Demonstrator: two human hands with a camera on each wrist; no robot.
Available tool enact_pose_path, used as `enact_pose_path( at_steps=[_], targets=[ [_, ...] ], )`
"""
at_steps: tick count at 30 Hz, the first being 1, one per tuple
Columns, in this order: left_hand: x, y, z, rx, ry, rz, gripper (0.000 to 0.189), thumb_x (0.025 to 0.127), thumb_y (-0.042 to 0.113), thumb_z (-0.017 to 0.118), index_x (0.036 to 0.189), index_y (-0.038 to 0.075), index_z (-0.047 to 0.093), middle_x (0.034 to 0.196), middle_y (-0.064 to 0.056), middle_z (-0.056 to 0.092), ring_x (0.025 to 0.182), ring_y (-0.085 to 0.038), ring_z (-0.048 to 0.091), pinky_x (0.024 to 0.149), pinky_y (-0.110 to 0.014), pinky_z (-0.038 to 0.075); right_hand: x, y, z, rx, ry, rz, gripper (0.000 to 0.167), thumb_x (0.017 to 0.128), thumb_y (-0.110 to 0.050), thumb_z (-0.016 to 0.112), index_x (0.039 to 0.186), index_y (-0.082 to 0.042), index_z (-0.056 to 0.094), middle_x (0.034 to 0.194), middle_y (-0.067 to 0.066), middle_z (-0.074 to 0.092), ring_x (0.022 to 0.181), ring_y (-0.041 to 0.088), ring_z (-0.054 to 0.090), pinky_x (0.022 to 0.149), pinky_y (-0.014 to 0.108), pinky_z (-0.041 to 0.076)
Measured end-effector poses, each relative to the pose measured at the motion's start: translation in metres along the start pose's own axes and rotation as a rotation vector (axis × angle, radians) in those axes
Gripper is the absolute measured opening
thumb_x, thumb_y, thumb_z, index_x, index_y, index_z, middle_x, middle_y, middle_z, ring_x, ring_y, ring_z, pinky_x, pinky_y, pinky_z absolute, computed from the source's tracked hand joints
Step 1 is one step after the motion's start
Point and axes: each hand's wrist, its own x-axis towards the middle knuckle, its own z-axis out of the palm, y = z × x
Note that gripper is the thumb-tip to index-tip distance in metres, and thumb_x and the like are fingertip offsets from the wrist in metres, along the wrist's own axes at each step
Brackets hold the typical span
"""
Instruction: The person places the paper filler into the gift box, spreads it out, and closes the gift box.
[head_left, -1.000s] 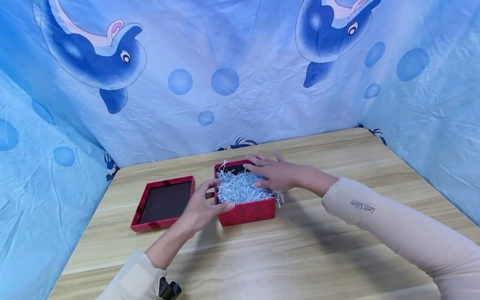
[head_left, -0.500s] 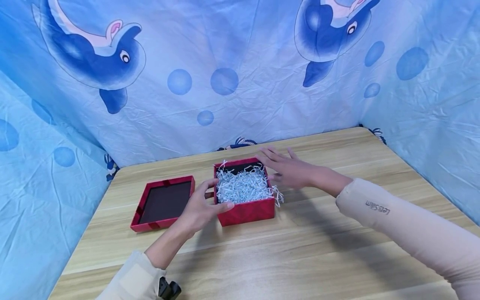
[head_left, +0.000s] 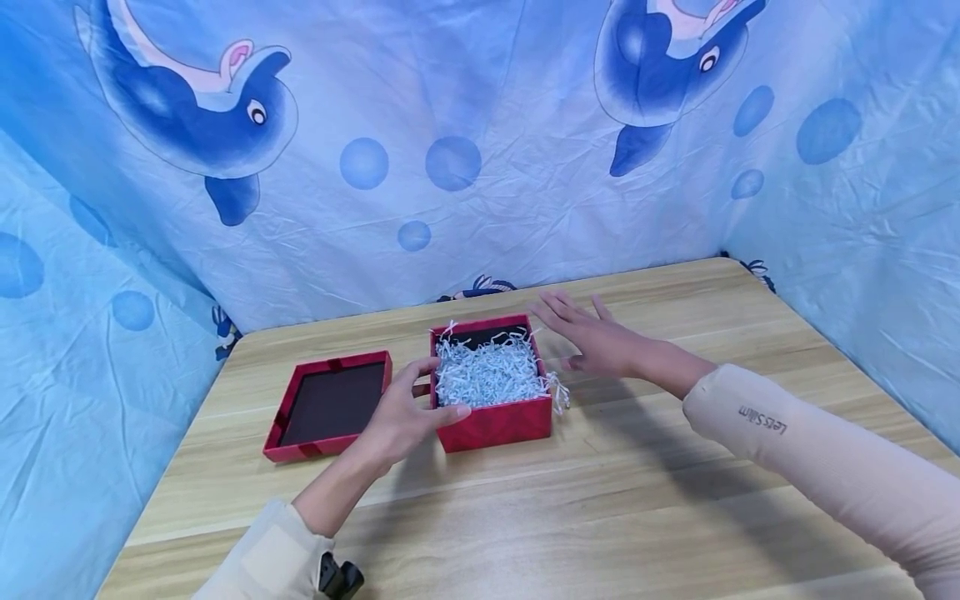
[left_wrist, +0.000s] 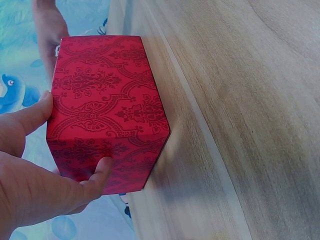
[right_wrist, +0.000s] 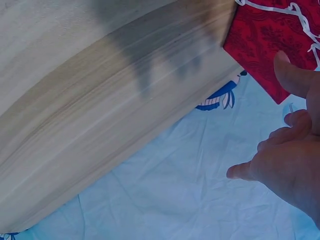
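A red patterned gift box [head_left: 495,427] stands without its lid on the table, filled with pale blue and white shredded paper [head_left: 487,375]. My left hand [head_left: 401,417] holds its near left corner, thumb at the front rim and fingers against the left side. The left wrist view shows those fingers [left_wrist: 102,172] bent onto the box's dark-printed side. To the right of the box, my right hand [head_left: 596,337] hovers with fingers spread, holding nothing. A few paper strands [head_left: 557,390] hang over the right rim; in the right wrist view they dangle beside the thumb [right_wrist: 287,70].
Left of the box lies the red lid [head_left: 333,404], inside up, showing its dark lining. The wooden table [head_left: 570,517] meets a blue dolphin-print cloth [head_left: 517,217] at its back and sides. A small black device [head_left: 339,577] sits at the left wrist.
My right hand has drawn away from over the shredded paper, moving right past the box's rim. The left hand has kept its hold on the box corner.
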Motion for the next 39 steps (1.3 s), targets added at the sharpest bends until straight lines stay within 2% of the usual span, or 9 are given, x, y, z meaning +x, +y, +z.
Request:
enact_pose_path(
  at_steps=[6,13,23,31,39],
  targets=[
    [0.000,0.001,0.000,-0.001,0.000,0.001,0.085,0.073,0.028,0.085,0.144,0.019,0.039,0.142,-0.010,0.042,0.127,-0.035,0.046,0.090,-0.047,0.052,-0.003,0.003,0.004,0.004,0.008,-0.017,0.101,0.079,-0.005,0.077,0.155,-0.016,0.013,0.161,0.011,0.005,0.147,0.032,0.001,0.108,0.069,-0.003],
    [-0.001,0.001,0.000,-0.004,-0.004,-0.001,0.085,0.073,0.028,0.085,0.144,0.018,0.039,0.142,-0.010,0.043,0.127,-0.034,0.046,0.090,-0.046,0.052,-0.005,0.004,0.007,0.037,-0.003,-0.013,0.107,0.074,-0.010,0.082,0.156,-0.016,0.012,0.162,0.009,0.003,0.147,0.031,0.001,0.108,0.069,-0.003],
    [-0.001,0.002,0.000,-0.006,-0.002,0.000,0.084,0.073,0.028,0.085,0.144,0.018,0.040,0.142,-0.010,0.043,0.126,-0.034,0.047,0.090,-0.046,0.052,-0.007,0.005,0.013,0.002,0.010,-0.048,0.112,0.070,-0.013,0.085,0.155,-0.013,0.013,0.161,0.012,0.002,0.147,0.034,0.002,0.107,0.071,-0.001],
    [0.000,0.002,0.000,0.002,0.000,0.000,0.085,0.073,0.028,0.085,0.144,0.018,0.039,0.142,-0.010,0.043,0.126,-0.035,0.047,0.091,-0.046,0.051,-0.009,0.002,0.017,0.020,0.023,-0.063,0.109,0.072,-0.007,0.083,0.155,-0.010,0.013,0.161,0.013,0.005,0.147,0.034,0.003,0.107,0.071,0.001],
    [0.001,0.002,0.000,0.009,0.001,-0.004,0.086,0.073,0.029,0.085,0.144,0.018,0.039,0.142,-0.010,0.043,0.126,-0.035,0.048,0.091,-0.047,0.051,-0.010,-0.004,0.016,0.037,0.042,-0.077,0.110,0.073,-0.014,0.084,0.155,-0.012,0.010,0.162,0.010,0.002,0.147,0.033,0.003,0.108,0.071,0.001]
  ],
)
